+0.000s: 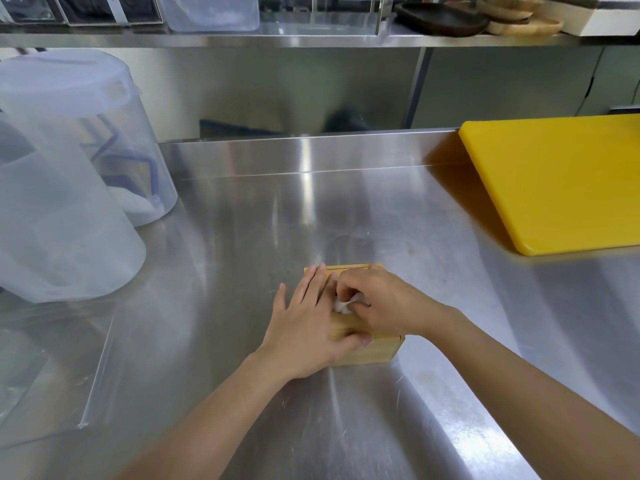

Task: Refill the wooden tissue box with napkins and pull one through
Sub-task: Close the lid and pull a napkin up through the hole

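Observation:
A small wooden tissue box stands on the steel counter in front of me. My left hand lies flat across its lid, fingers spread, thumb against the box's near side, pressing it down. My right hand rests on the right part of the lid with its fingertips pinched on a bit of white napkin that pokes up through the lid's opening. Most of the lid and the opening are hidden under both hands.
Two large translucent plastic containers stand at the left. A clear plastic sheet lies at the near left. A yellow cutting board lies at the right. A steel shelf with tubs and wooden bowls hangs above the back.

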The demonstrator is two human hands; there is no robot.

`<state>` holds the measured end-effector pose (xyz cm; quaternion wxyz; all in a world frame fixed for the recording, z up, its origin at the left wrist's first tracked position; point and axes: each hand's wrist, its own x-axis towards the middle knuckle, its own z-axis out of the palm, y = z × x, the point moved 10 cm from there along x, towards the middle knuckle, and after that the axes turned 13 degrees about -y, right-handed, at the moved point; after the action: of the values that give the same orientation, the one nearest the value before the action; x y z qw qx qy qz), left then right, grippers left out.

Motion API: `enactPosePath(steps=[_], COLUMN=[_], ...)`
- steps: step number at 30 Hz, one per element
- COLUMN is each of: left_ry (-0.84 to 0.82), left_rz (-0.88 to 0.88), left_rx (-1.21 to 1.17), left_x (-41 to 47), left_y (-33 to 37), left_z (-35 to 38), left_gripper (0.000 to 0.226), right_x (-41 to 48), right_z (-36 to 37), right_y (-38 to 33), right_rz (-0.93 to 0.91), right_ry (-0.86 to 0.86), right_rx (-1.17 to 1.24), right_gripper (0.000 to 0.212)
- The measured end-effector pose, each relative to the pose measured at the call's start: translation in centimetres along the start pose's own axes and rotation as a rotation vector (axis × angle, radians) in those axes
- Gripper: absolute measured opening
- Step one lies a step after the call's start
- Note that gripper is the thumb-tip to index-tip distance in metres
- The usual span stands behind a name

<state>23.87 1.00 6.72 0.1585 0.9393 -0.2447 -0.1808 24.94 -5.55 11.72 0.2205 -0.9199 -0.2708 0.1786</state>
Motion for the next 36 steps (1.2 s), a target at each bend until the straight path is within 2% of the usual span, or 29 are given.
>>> enactPosePath(steps=[2, 5, 10, 13, 18, 21, 26, 32, 36], left_ry=[0.003, 0.08, 0.002, -0.017, -0.087, -0.129, -0.193, -0.113, -0.13], left_rz=[0.054, 0.159, 0.2, 0.202, 0.217, 0.19, 0.225, 0.25, 0.29], left_rx=[-0.093, -0.23, -0.188, -0.151, -0.238, -0.262, -0.105, -0.128, -0.212], left_x=[0.2, 0.4, 1.7, 2.2, 2.0, 2.2, 2.6, 2.5, 2.4], left_y=[0.0, 0.3, 1.0, 1.4, 1.4, 1.0, 1.1, 2.0, 3.9], left_z=[-0.5, -2.5, -3.1, -3.7, -3.3, -3.2, -3.5, -4.4, -3.3], left_gripper=[0.086, 0.053, 0.023, 0.011, 0.025, 0.019, 0.014, 0.013, 0.017], right_x=[-0.2, -0.4, -1.1, -1.3, -1.8, -2.0, -2.2, -2.7, -2.9], right_z=[0.0, -0.2, -1.0, -1.3, -1.1, -1.1, -1.2, -1.1, -1.2], right_y=[0.4, 0.7, 0.4, 0.6, 2.6, 2.6, 3.0, 5.2, 5.9], right_rz=[0.009, 0.006, 0.004, 0.03, 0.152, 0.106, 0.068, 0.126, 0.11], right_ry=[0.0, 0.026, 0.125, 0.107, -0.004, 0.027, 0.104, 0.128, 0.125], right_rx=[0.124, 0.256, 0.259, 0.207, 0.053, 0.138, 0.181, 0.347, 0.431], right_gripper=[0.02, 0.023, 0.019, 0.019, 0.008, 0.007, 0.008, 0.002, 0.019])
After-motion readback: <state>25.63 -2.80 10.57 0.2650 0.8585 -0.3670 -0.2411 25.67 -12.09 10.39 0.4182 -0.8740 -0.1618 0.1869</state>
